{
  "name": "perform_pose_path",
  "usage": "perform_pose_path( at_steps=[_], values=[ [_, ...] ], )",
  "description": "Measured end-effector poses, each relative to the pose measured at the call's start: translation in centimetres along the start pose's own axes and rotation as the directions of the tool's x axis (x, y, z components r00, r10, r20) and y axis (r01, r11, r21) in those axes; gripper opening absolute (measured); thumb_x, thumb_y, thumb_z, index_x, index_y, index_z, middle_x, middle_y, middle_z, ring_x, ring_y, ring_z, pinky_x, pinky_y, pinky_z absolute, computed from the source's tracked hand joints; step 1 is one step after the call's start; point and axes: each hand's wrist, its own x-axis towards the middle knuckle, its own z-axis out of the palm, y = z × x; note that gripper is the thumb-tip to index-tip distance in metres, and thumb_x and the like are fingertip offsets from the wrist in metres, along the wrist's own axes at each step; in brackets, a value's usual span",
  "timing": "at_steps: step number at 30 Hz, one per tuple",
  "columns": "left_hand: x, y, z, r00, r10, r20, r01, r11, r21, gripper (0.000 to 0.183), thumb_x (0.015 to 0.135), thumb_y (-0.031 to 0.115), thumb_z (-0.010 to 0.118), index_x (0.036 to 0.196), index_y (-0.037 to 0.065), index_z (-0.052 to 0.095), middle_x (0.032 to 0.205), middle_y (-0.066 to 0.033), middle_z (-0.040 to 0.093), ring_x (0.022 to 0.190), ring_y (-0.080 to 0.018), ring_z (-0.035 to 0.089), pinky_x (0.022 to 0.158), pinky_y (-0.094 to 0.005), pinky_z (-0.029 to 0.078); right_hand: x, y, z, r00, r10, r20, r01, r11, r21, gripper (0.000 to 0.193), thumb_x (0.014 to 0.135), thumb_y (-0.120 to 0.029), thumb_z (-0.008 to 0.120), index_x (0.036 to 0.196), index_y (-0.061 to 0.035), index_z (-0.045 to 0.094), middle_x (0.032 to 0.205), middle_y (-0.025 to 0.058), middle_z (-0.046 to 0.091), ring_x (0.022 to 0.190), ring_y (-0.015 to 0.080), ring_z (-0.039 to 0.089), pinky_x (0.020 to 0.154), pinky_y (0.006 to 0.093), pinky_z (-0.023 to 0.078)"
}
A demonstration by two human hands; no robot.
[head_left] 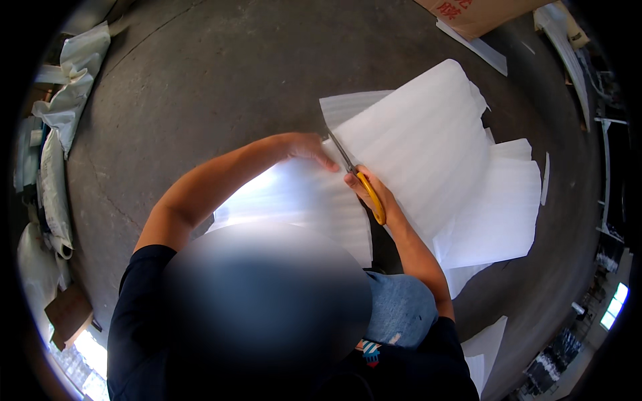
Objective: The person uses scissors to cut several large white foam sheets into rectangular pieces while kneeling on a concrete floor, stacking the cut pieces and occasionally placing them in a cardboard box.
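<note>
Blurred blue-grey shape (pixel 267 294); right grip (pixel 388 199) clasps scissors (pixel 364 182); left grip (pixel 309 146) at white sheet (pixel 344 207), hold unclear.

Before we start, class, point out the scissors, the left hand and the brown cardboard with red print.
Scissors (pixel 365 183), head view: on the yellow handle.
Left hand (pixel 309 145), head view: on its back.
Brown cardboard (pixel 489 15), head view: its surface right of the red print.

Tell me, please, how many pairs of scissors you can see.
1: the scissors are in the right grip, near the picture's middle, by a white sheet. Others may be hidden in the dark edges.
</note>
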Motion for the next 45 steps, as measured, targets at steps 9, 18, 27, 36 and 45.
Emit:
perform_pose_path(
  at_steps=[9, 18, 27, 36, 45],
  values=[
    [-1.0, 7.2, -4.9, 0.917, 0.277, -0.287, -0.193, 0.937, 0.290, 0.065, 0.055, 0.034, 0.080, 0.103, -0.004, 0.057, 0.094, -0.0146, 0.061, 0.085, -0.0236, 0.058, 0.079, -0.0346, 0.045, 4.0, -2.1, -3.1, 0.947, -0.280, -0.154, 0.281, 0.960, -0.020, 0.037, 0.075, -0.033, 0.065, 0.092, -0.0029, 0.052, 0.076, 0.0038, 0.053, 0.067, 0.0124, 0.052, 0.060, 0.0256, 0.044],
    [-5.6, 3.5, -14.6, 0.953, 0.109, -0.283, 0.097, 0.773, 0.626, 0.059, 0.063, 0.029, 0.075, 0.110, 0.001, 0.054, 0.107, -0.0144, 0.058, 0.098, -0.0284, 0.054, 0.087, -0.0380, 0.041, 4.4, -8.9, -11.4, 0.980, -0.095, -0.176, 0.166, 0.878, 0.450, 0.035, 0.072, -0.004, 0.055, 0.107, 0.0008, 0.053, 0.092, 0.0126, 0.060, 0.078, 0.0210, 0.060, 0.072, 0.0302, 0.049],
    [-5.2, 2.6, -15.4, 0.201, 0.699, -0.686, -0.100, 0.712, 0.695, 0.048, 0.071, 0.028, 0.069, 0.111, 0.006, 0.053, 0.109, -0.0135, 0.055, 0.096, -0.0248, 0.054, 0.083, -0.0355, 0.042, 3.3, 1.2, -15.6, 0.929, -0.078, -0.362, 0.272, 0.806, 0.525, 0.033, 0.075, -0.001, 0.052, 0.108, 0.0035, 0.052, 0.097, 0.0135, 0.059, 0.085, 0.0241, 0.058, 0.077, 0.0329, 0.047],
    [-0.8, -5.2, 0.2, 0.963, -0.020, -0.269, -0.207, 0.583, -0.786, 0.101, 0.067, 0.062, 0.059, 0.133, -0.003, 0.017, 0.132, -0.0272, 0.029, 0.122, -0.0384, 0.031, 0.096, -0.0558, 0.026, 0.0, 4.9, -2.5, 0.643, 0.263, -0.719, 0.532, 0.522, 0.666, 0.041, 0.076, 0.004, 0.049, 0.116, -0.0042, 0.045, 0.112, 0.0101, 0.052, 0.101, 0.0256, 0.052, 0.087, 0.0379, 0.043],
    [2.0, -5.9, 2.2, 0.826, 0.057, -0.561, -0.444, 0.680, -0.584, 0.037, 0.069, -0.006, 0.058, 0.105, 0.002, 0.054, 0.094, -0.0133, 0.059, 0.086, -0.0239, 0.059, 0.080, -0.0368, 0.047, -4.4, 8.1, 0.7, 0.810, 0.390, -0.438, 0.251, 0.445, 0.860, 0.039, 0.078, 0.000, 0.050, 0.116, -0.0064, 0.043, 0.111, 0.0105, 0.052, 0.100, 0.0246, 0.051, 0.082, 0.0405, 0.044]
  ],
)
